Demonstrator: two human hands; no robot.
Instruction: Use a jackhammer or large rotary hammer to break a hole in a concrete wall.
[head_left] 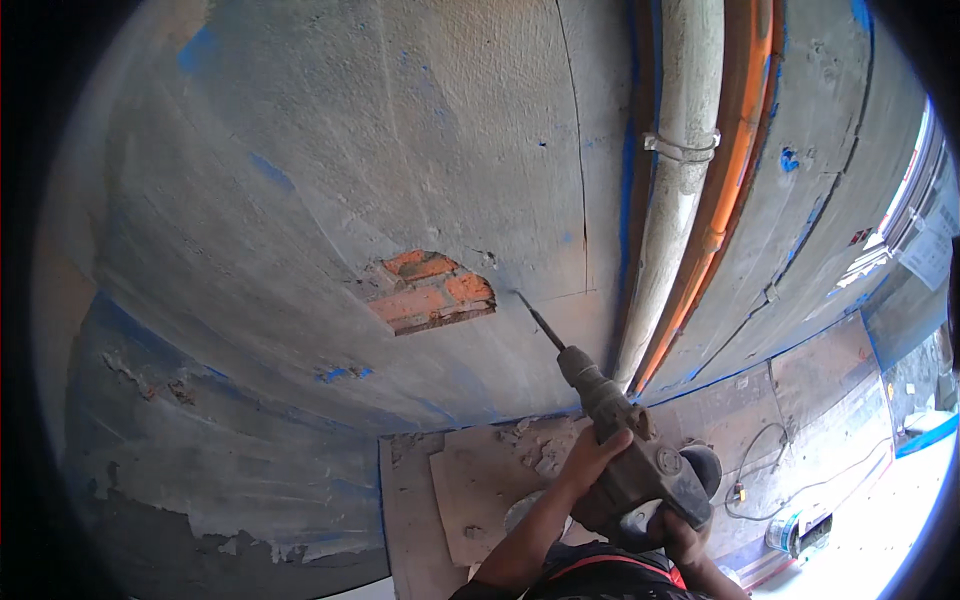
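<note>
I hold a dusty rotary hammer (650, 475) fitted with a long chisel bit (543, 324). My left hand (598, 460) is closed around the side of its body, behind the chuck; most of those fingers are hidden beneath the tool. At the back, my right hand (685, 540) wraps the rear handle. The bit points up and left, its tip at or very near the grey plastered wall (480, 160); contact is unclear. Just left of the tip, a ragged hole in the plaster bares orange-red bricks (440, 293) with mortar joints between them.
Right of the tool, a white pipe (685, 150) and an orange pipe (735, 190) run up the wall. Plaster rubble (535, 445) and a flat board (470, 500) lie along the wall's foot. A cable (765, 515) loops over the floor beside a bucket (785, 535).
</note>
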